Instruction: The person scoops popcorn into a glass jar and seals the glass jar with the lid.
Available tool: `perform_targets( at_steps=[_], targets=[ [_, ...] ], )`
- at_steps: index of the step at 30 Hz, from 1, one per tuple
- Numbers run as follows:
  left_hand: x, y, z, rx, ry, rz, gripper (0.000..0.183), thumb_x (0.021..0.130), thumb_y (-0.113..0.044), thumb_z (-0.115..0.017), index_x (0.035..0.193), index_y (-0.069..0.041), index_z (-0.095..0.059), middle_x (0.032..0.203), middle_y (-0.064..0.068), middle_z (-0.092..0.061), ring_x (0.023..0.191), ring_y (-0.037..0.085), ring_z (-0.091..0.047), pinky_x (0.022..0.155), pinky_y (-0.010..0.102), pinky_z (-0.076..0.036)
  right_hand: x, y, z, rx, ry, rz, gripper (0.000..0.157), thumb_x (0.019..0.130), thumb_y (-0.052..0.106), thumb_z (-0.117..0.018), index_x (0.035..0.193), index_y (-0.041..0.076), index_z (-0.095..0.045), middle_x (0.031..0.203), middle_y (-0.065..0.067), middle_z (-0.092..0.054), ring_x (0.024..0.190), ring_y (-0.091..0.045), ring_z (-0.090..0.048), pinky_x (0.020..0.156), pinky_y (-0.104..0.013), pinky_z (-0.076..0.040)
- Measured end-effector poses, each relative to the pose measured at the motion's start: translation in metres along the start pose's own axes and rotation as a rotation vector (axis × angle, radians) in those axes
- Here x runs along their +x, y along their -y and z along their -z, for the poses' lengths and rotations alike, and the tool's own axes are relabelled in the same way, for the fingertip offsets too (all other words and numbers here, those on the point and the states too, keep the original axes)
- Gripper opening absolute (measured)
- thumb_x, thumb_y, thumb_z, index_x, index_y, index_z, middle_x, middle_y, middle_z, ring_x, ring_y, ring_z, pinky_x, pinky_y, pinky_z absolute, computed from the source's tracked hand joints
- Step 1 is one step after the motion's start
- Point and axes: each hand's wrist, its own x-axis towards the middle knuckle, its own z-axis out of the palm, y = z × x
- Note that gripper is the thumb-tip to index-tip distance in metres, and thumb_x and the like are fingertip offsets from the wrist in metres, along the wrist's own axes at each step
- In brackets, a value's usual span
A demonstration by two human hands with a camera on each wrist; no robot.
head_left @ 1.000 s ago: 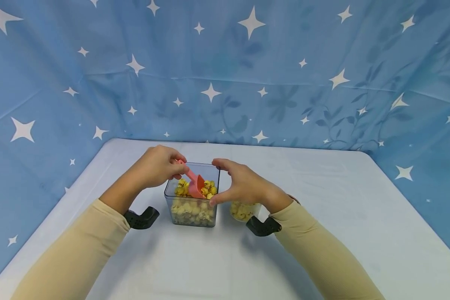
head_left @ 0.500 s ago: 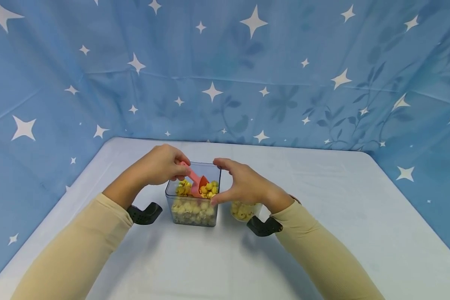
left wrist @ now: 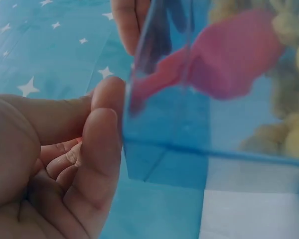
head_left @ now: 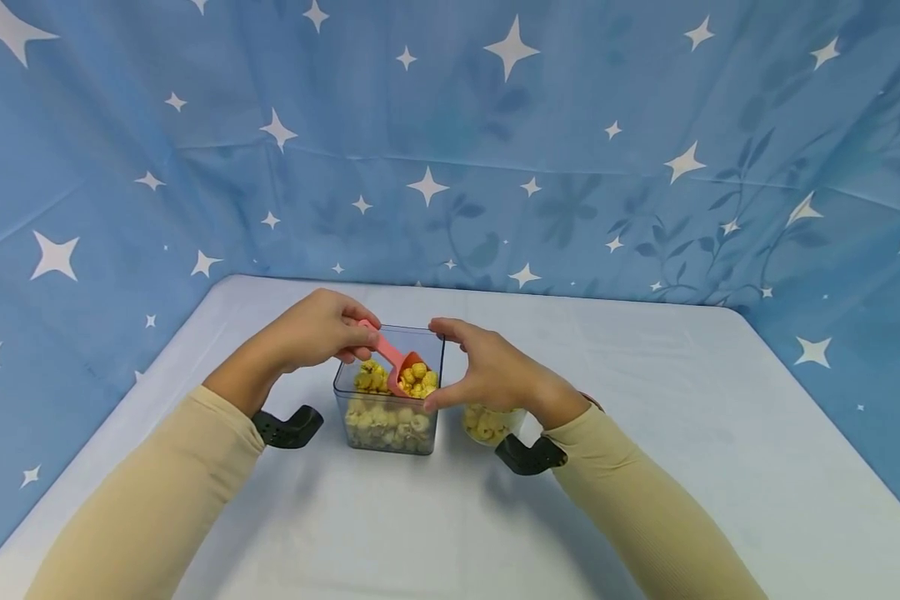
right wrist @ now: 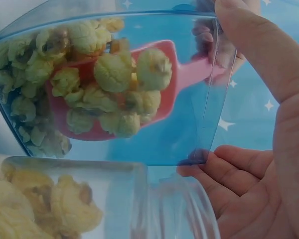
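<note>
A small pink scoop [head_left: 395, 357] is pinched by its handle in my left hand [head_left: 318, 332]. Its bowl, heaped with yellow popcorn [head_left: 417, 379], sits inside a clear square container [head_left: 390, 433] partly filled with popcorn. In the right wrist view the scoop [right wrist: 174, 107] and its load show through the container wall. My right hand [head_left: 495, 367] grips the container's right side, thumb at the near corner and fingers at the far one. From the left wrist view, the left hand [left wrist: 65, 159] is at the container edge, and the scoop's pink back [left wrist: 234, 55] appears through the plastic.
A clear jar [head_left: 489, 423] holding popcorn is close to the container's right, partly under my right wrist; the right wrist view shows the jar [right wrist: 139, 184] on its side. Both stand on a white-covered table [head_left: 682, 400]. A blue starry curtain [head_left: 450, 142] rises behind.
The scoop has turned from its edge-on position in the popcorn so its bowl faces more upward, now showing popcorn in it. My right hand stays in place on the container.
</note>
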Motion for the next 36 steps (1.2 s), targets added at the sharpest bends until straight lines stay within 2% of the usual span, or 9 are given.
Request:
perform_targets(
  at_steps=[13,23,28,36],
  targets=[
    [-0.004,0.023,0.012,-0.250,0.007,0.044,0.042,0.103,-0.015,-0.059,0.136,0.010,-0.052,0.092,0.011,-0.066,0.077,0.012,-0.063,0.073,0.023,-0.057,-0.001,0.000,0.000,0.000,-0.004,0.003,0.106,0.072,0.041,-0.091,0.155,0.007,-0.033,0.155,-0.007,-0.040,0.141,-0.024,-0.038,0.114,-0.045,-0.033],
    [-0.016,0.029,0.023,-0.304,-0.034,-0.005,0.045,0.104,-0.016,-0.058,0.139,0.010,-0.049,0.108,0.015,-0.068,0.078,0.010,-0.061,0.075,0.023,-0.056,0.000,0.001,-0.001,-0.001,-0.001,-0.016,0.105,0.073,0.040,-0.091,0.155,0.007,-0.034,0.156,-0.006,-0.039,0.141,-0.024,-0.038,0.114,-0.046,-0.033],
    [-0.018,0.035,0.025,-0.328,-0.048,-0.015,0.045,0.104,-0.015,-0.057,0.139,0.011,-0.047,0.102,0.008,-0.068,0.077,0.010,-0.061,0.074,0.022,-0.055,0.000,0.001,0.000,-0.004,0.006,-0.014,0.105,0.074,0.041,-0.090,0.155,0.007,-0.033,0.156,-0.006,-0.039,0.141,-0.024,-0.037,0.114,-0.046,-0.033],
    [-0.020,0.040,0.025,-0.368,-0.068,-0.015,0.045,0.104,-0.013,-0.056,0.139,0.014,-0.046,0.091,0.005,-0.066,0.074,0.008,-0.060,0.072,0.020,-0.055,-0.001,0.002,0.000,0.000,0.005,-0.021,0.107,0.073,0.043,-0.090,0.156,0.007,-0.031,0.157,-0.006,-0.037,0.143,-0.024,-0.036,0.114,-0.048,-0.032]
  ],
)
